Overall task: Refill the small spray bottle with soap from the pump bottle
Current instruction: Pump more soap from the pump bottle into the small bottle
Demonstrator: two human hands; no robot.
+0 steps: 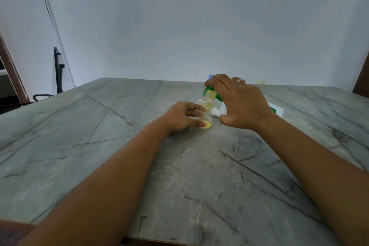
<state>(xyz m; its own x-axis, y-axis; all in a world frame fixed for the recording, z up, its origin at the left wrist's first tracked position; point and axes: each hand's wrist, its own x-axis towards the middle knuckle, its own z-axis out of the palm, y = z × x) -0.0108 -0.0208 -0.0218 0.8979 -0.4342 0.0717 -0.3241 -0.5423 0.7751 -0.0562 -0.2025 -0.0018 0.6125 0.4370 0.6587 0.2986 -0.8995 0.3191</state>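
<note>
Arms stretch over the grey table (199, 195). The left hand (179, 116) curls round the small spray bottle (206, 110), open on top, with a little yellow soap inside. The right hand (239, 104) grips the pump bottle (207, 88) by its green top, just above. I think lots of filling is left.

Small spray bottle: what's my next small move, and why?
Probably press the green pump head down with the right hand: its spout sits over the open neck of the small spray bottle, the left hand steadies it, and little soap shows inside.
</note>
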